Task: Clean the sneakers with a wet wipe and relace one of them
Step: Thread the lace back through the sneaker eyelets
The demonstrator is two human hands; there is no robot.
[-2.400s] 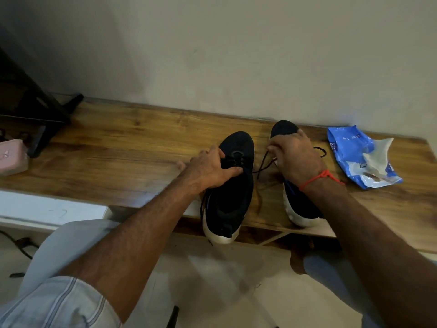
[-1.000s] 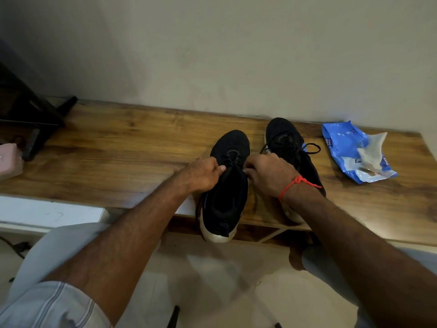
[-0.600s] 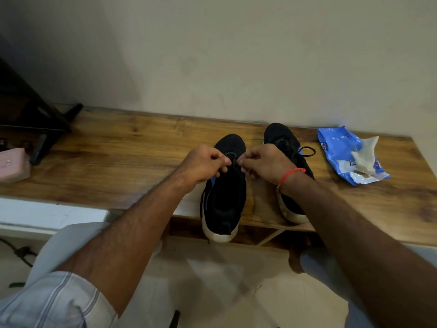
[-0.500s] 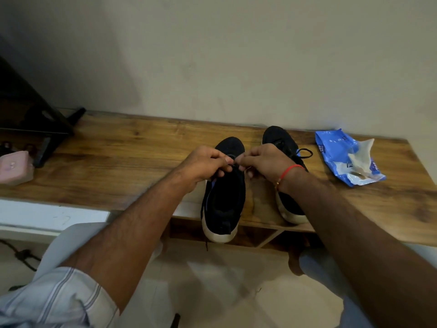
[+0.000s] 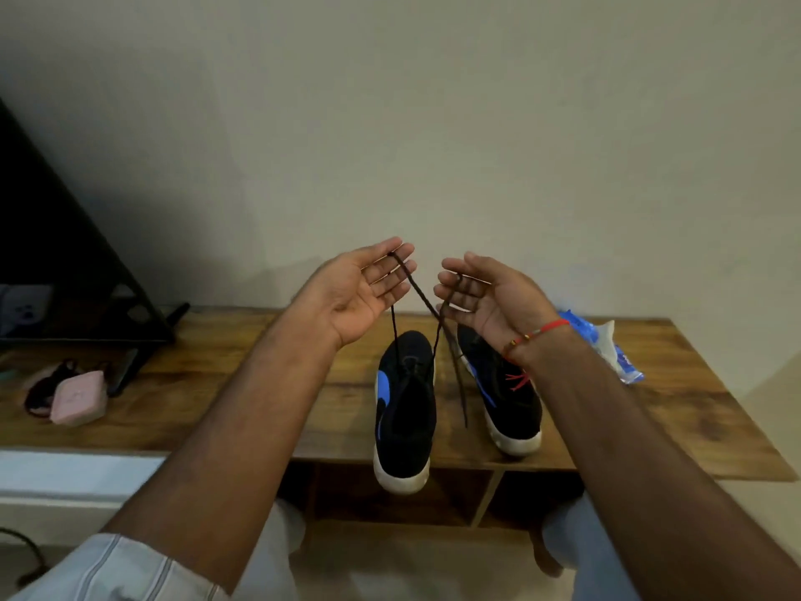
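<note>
Two black sneakers with white soles and blue side marks stand on a wooden bench (image 5: 208, 409). The left sneaker (image 5: 405, 427) has its heel hanging over the front edge. The right sneaker (image 5: 516, 405) stands beside it. Both my hands are raised above the shoes, palms up, fingers nearly straight. A dark shoelace (image 5: 422, 297) rises from the left sneaker. One strand lies across the fingers of my left hand (image 5: 355, 292), another is caught between the fingers of my right hand (image 5: 485, 297). One loose end dangles between the shoes.
A blue wet-wipe pack (image 5: 607, 344) lies at the right on the bench, partly behind my right wrist. At the left lie a pink pouch (image 5: 80, 396) and a black angled stand (image 5: 65, 275). A wall stands close behind.
Both hands have left the left sneaker's tongue and lifted up, turning palms up. The lace ends came up with them and now stretch above the shoe.
</note>
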